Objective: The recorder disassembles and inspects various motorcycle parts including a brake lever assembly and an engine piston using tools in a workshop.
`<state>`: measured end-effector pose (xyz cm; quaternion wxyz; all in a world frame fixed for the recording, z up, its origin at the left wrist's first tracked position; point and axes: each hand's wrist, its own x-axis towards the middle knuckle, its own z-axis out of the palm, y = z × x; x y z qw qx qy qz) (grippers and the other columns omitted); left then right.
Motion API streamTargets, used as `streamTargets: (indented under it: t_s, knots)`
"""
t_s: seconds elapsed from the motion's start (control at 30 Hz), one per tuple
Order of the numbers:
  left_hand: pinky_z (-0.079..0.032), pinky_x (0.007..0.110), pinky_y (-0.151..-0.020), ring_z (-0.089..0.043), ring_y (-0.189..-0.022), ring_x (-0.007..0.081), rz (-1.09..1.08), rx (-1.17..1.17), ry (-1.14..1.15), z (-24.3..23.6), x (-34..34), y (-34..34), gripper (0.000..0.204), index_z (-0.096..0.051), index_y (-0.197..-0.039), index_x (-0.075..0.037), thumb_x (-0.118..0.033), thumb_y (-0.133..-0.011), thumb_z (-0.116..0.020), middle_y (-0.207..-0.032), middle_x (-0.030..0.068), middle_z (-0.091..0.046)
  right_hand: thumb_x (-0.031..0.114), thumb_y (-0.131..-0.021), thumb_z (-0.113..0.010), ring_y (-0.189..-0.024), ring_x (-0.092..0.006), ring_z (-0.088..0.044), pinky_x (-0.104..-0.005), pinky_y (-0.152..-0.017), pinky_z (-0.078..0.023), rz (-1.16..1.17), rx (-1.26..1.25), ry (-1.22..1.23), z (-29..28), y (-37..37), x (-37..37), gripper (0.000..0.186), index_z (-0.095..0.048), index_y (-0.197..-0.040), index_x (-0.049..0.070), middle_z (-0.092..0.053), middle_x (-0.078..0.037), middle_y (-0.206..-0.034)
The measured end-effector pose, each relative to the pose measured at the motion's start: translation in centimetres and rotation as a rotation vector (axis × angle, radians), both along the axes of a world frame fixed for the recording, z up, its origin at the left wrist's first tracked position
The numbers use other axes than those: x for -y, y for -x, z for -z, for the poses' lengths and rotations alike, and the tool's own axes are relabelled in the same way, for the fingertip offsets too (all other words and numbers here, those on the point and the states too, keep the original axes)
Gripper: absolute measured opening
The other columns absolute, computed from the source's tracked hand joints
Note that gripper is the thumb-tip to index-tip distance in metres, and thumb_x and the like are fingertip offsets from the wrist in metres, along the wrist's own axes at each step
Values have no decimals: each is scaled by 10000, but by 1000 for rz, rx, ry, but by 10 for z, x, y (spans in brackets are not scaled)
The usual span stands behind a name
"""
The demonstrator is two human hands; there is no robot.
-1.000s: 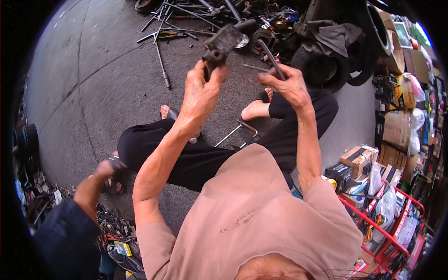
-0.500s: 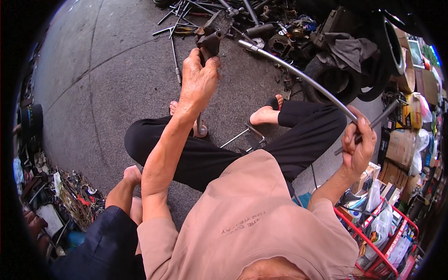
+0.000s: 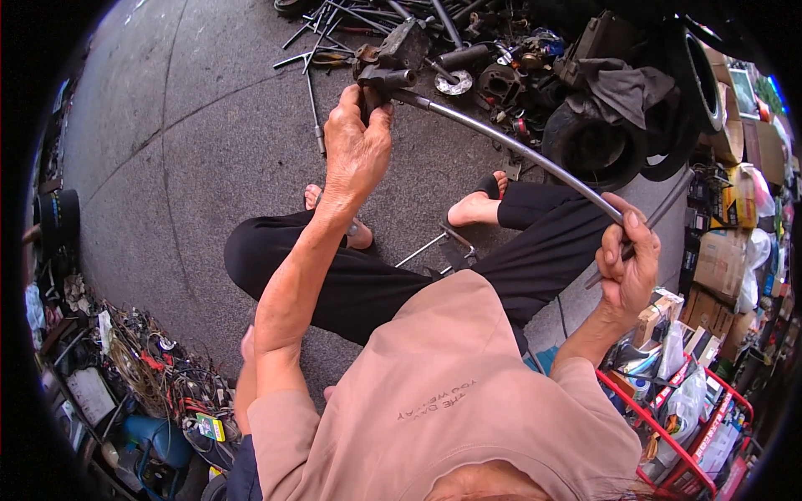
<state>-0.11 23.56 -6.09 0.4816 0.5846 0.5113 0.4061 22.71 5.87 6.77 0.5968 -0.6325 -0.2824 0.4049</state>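
My left hand is raised ahead of me, its fingers closed around a dark, greasy metal part with a short tube sticking out. Off to the right, my right hand grips the cross handle of a long T-handle socket wrench. The wrench's shiny shaft runs from that fist up to the metal part. Its socket end meets the part just beside the tube; whether it sits on a bolt is hidden.
Between my crossed legs lies a smaller T-handle tool. Ahead are heaped tools and greasy parts, with a tyre and a rag. A red basket stands at the right; wires and scrap lie at the left.
The wrench's socket end has moved left onto the metal part. My right hand has shifted slightly left and down. The part has turned a little, and the neighbouring person's leg has drawn back.
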Motion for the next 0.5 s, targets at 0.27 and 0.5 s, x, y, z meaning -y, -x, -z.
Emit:
streamTargets:
  t_s: [0.27,0.5]
  knots:
    - [-398,255,-479,-509,-542,99,35,-39,-37,-3,3,0,110,-543,-916,13,-71,-848,-528,-638,44,-543,177,-916,-437,-308,-9,-265,-129,-286,-229,8,-434,121,18,-12,-1,349,-536,-1097,-104,-473,-28,-518]
    - [-344,195,-435,-451,-537,57,140,146,189,-6,3,3,126,-554,-926,4,-108,-869,-539,-677,15,-529,172,-915,-432,-311,-7,-262,-140,-279,-213,100,-305,126,9,-5,3,344,-540,-1087,-106,-444,-7,-488]
